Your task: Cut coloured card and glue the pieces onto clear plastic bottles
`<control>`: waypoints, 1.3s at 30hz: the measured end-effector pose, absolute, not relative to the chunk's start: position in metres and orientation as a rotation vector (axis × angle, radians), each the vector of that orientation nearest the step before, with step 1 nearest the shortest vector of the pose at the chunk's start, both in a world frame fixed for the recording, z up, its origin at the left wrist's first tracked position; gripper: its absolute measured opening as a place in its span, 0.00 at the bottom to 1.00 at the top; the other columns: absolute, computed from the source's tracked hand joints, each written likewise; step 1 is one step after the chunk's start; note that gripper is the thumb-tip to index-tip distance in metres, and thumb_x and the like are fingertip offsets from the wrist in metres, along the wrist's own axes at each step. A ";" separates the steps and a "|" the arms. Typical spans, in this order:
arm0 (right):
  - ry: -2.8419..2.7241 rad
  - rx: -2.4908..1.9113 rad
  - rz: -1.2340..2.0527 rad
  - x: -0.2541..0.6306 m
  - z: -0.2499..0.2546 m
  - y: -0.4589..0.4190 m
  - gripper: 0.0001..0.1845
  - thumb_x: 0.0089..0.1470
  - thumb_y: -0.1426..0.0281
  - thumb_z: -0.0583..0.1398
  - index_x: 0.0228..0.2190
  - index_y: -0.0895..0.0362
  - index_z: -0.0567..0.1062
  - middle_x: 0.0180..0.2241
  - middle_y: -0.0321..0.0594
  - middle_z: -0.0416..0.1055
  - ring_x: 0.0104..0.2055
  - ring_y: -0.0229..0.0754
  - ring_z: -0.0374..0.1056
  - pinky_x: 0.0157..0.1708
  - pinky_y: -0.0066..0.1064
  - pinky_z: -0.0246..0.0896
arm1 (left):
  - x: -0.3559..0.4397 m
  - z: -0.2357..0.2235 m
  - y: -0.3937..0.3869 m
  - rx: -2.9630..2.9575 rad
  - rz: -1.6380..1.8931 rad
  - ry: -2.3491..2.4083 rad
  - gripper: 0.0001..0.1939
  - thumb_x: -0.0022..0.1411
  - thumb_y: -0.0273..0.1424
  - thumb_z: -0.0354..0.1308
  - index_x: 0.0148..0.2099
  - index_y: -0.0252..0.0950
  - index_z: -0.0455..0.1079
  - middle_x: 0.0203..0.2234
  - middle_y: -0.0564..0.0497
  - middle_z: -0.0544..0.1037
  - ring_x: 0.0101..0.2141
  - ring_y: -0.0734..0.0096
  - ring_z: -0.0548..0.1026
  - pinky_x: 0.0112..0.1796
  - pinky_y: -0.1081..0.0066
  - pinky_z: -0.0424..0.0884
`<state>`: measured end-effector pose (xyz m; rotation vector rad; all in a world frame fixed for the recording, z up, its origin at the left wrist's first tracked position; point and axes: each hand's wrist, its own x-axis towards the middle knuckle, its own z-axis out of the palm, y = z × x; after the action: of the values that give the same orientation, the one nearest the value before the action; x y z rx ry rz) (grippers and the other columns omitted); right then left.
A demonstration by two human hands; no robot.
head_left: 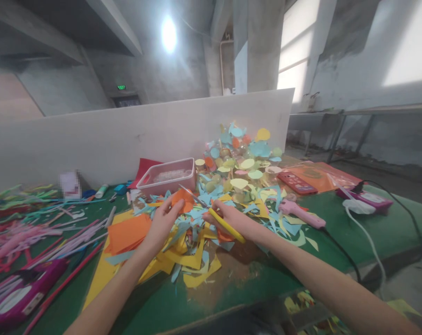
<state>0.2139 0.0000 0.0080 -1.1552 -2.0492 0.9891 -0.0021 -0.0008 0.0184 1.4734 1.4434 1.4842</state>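
My left hand [164, 222] pinches an orange paper piece [183, 199] above the table, fingers closed on its edge. My right hand [228, 218] grips yellow-handled scissors [211, 211], whose metal blades point up and left toward the orange piece and sit close to it. Below both hands lies a heap of yellow, blue and orange paper scraps [193, 253] on the green table [388, 228].
A pink tray [169, 177] stands behind the hands. Paper circles [242, 158] pile against a white partition [127, 135]. A pink glue gun [301, 214] with black cable lies right, near a power strip [366, 199]. Coloured strips [32, 228] fill the left.
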 end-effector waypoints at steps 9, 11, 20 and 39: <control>-1.964 -1.203 0.878 0.212 0.007 0.006 0.25 0.54 0.44 0.57 0.27 0.53 0.60 0.19 0.28 0.58 0.22 0.36 0.57 0.24 0.27 0.48 | -0.002 0.024 0.001 1.344 1.518 1.359 0.20 0.50 0.48 0.65 0.35 0.37 0.71 0.26 0.54 0.72 0.33 0.67 0.73 0.38 0.71 0.71; -1.973 -1.164 0.878 0.214 0.011 0.004 0.25 0.54 0.44 0.57 0.29 0.53 0.59 0.22 0.29 0.61 0.25 0.38 0.60 0.25 0.28 0.50 | -0.002 0.025 0.001 1.310 1.544 1.325 0.20 0.48 0.48 0.66 0.35 0.38 0.71 0.25 0.55 0.70 0.34 0.67 0.73 0.40 0.70 0.72; -2.063 -1.219 0.874 0.224 0.007 0.005 0.26 0.54 0.44 0.58 0.36 0.52 0.58 0.30 0.36 0.67 0.31 0.43 0.64 0.29 0.31 0.54 | -0.004 0.019 0.004 1.445 1.432 1.477 0.20 0.53 0.51 0.61 0.30 0.40 0.65 0.21 0.57 0.64 0.24 0.71 0.63 0.26 0.72 0.61; -2.116 -1.213 0.793 0.222 0.007 0.012 0.27 0.50 0.44 0.60 0.31 0.53 0.60 0.30 0.35 0.68 0.31 0.42 0.66 0.30 0.30 0.54 | -0.008 0.029 -0.001 1.704 1.259 1.454 0.24 0.53 0.50 0.62 0.44 0.38 0.73 0.38 0.47 0.80 0.41 0.54 0.75 0.43 0.64 0.68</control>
<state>0.2220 0.0123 0.0067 -1.2127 -2.1156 0.7930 -0.0075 -0.0009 0.0285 1.7036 1.4536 1.2593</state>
